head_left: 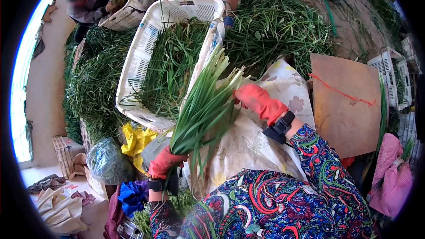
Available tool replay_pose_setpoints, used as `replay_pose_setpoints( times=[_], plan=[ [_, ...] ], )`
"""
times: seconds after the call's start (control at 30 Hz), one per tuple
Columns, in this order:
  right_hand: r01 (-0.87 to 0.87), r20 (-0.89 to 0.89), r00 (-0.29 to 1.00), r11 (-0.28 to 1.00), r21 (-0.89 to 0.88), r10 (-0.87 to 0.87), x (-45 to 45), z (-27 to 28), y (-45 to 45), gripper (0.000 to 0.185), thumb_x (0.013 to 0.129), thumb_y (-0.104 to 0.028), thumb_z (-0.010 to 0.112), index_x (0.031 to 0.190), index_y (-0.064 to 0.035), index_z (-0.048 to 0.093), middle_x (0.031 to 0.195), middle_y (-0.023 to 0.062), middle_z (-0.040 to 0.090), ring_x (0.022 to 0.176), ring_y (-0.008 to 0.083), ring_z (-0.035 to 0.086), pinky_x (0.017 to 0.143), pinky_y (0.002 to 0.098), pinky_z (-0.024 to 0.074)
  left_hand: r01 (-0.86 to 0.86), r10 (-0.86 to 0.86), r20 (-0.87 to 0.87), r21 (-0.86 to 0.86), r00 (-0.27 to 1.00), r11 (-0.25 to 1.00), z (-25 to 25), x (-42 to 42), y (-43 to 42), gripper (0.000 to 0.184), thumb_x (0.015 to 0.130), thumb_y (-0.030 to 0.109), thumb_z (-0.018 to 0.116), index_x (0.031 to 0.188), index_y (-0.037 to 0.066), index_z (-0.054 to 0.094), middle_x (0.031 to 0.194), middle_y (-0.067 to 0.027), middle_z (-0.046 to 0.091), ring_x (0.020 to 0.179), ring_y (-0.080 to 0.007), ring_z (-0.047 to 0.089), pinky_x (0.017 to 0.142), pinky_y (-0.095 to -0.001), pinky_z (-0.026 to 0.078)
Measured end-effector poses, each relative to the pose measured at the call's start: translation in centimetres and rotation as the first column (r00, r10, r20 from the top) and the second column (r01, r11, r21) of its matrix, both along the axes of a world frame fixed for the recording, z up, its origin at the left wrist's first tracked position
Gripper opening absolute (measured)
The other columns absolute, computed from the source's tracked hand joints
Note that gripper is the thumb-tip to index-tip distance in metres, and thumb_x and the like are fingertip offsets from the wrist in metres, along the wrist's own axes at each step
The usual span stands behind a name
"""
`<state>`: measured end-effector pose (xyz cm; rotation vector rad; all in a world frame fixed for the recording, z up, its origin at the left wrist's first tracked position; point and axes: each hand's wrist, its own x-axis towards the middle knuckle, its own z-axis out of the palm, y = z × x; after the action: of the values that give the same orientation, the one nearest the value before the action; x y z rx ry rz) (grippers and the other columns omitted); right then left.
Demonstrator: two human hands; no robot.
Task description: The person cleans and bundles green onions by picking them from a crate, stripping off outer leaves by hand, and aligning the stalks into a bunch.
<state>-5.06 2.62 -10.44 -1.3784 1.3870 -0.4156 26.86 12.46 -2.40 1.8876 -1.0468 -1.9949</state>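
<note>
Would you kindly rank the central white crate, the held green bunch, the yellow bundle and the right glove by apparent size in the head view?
1. White crate
2. Green bunch
3. Yellow bundle and right glove: they look too alike to rank.

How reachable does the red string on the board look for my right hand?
Probably yes: the red string lies uncovered on the brown board, and nothing visible blocks your right hand, beside the green bunch.

Left hand point(164, 163): orange-red glove
Right hand point(259, 102): matching orange-red glove, creased toward the cuff
Bracelet point(156, 179): beaded, left wrist
Band point(171, 185): black, left wrist
Strap point(287, 119): black, right wrist, boxy black module point(274, 135) attached
Top point(283, 206): dark blue, red-white-green paisley
Sleeves point(321, 150): same print
</note>
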Motion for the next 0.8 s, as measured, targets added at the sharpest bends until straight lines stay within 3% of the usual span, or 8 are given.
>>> replay_pose_setpoints(
  times=[0.17,0.2,0.4,0.53,0.6,0.67,0.73,0.8],
  plan=[
    [0.071,0.412,0.910,0.995,-0.075,-0.034,-0.4,1.8,0.2,0.027,0.080,-0.028,0.051,0.074,-0.0042,0.061,0.063,0.0072,0.059,0.051,0.0154,0.052,0.049,0.0274,0.0410,0.002,-0.002,-0.012,-0.014,1.000,1.000,-0.3,0.1,0.2,0.020,0.068,0.003,0.068,0.086,0.001,0.060,0.071,-0.0067,0.061,0.052,-0.0152,0.057,0.049,-0.0248,0.047],
    [0.264,0.522,0.800,0.955,0.137,-0.296,-1.2,3.1,-0.5,0.026,0.081,-0.024,0.052,0.072,-0.0012,0.060,0.064,0.0067,0.059,0.050,0.0107,0.050,0.045,0.0250,0.0396,-0.009,0.009,0.011,0.003,1.000,1.000,-0.3,0.2,0.3,0.020,0.068,0.004,0.068,0.085,0.001,0.059,0.070,-0.0062,0.061,0.052,-0.0144,0.057,0.049,-0.0242,0.046],
    [0.369,0.441,0.784,0.899,0.234,-0.436,-1.5,3.2,-2.6,0.025,0.080,-0.020,0.050,0.070,0.0006,0.060,0.064,0.0084,0.060,0.045,0.0132,0.049,0.046,0.0273,0.0421,0.018,-0.018,0.034,-0.011,0.999,1.000,-0.6,-0.5,0.0,0.021,0.067,0.005,0.068,0.086,0.001,0.059,0.069,-0.0050,0.060,0.050,-0.0121,0.055,0.047,-0.0218,0.044],
    [0.124,-0.104,0.981,0.946,-0.299,-0.162,-2.2,0.7,-3.1,0.032,0.082,-0.026,0.046,0.063,-0.0038,0.059,0.064,0.0107,0.061,0.051,0.0215,0.056,0.047,0.0354,0.0440,0.043,-0.043,0.083,-0.006,0.996,0.999,-0.3,-0.7,0.0,0.022,0.067,0.005,0.068,0.087,0.001,0.059,0.068,-0.0048,0.060,0.050,-0.0118,0.055,0.046,-0.0212,0.043],
    [-0.245,-0.570,0.774,0.701,-0.670,-0.274,-3.5,-2.3,-3.7,0.035,0.083,-0.028,0.043,0.060,-0.0069,0.058,0.064,0.0117,0.061,0.053,0.0260,0.058,0.048,0.0389,0.0447,0.011,-0.013,0.067,0.029,0.998,1.000,-0.4,-0.4,0.0,0.022,0.067,0.005,0.068,0.087,0.001,0.059,0.068,-0.0049,0.060,0.050,-0.0119,0.055,0.046,-0.0215,0.043],
    [-0.232,-0.726,0.638,0.835,-0.500,-0.257,-6.9,-3.0,-6.2,0.033,0.082,-0.029,0.046,0.061,-0.0076,0.060,0.068,0.0148,0.062,0.059,0.0319,0.058,0.053,0.0418,0.0453,0.001,-0.002,0.043,0.040,0.999,0.999,-0.6,0.0,-0.1,0.022,0.067,0.004,0.068,0.087,0.001,0.059,0.068,-0.0049,0.060,0.050,-0.0121,0.055,0.046,-0.0217,0.044],
    [0.553,-0.135,0.776,0.767,-0.326,-0.616,-12.2,-2.3,-8.3,0.032,0.081,-0.028,0.047,0.069,-0.0035,0.063,0.066,0.0161,0.061,0.065,0.0269,0.060,0.062,0.0378,0.0453,-0.001,0.001,0.017,0.025,1.000,1.000,-0.6,0.3,0.1,0.022,0.067,0.003,0.067,0.087,0.001,0.059,0.068,-0.0050,0.060,0.050,-0.0123,0.055,0.046,-0.0219,0.044],
    [0.841,0.360,0.537,0.515,-0.162,-0.763,-20.5,-7.5,-11.4,0.024,0.080,-0.019,0.047,0.084,0.0015,0.059,0.070,0.0067,0.060,0.068,0.0198,0.056,0.063,0.0314,0.0439,0.015,-0.016,0.046,0.017,0.999,1.000,-0.3,0.1,0.0,0.022,0.066,0.002,0.068,0.086,0.001,0.059,0.068,-0.0053,0.060,0.050,-0.0126,0.055,0.046,-0.0222,0.044]
  ],
)
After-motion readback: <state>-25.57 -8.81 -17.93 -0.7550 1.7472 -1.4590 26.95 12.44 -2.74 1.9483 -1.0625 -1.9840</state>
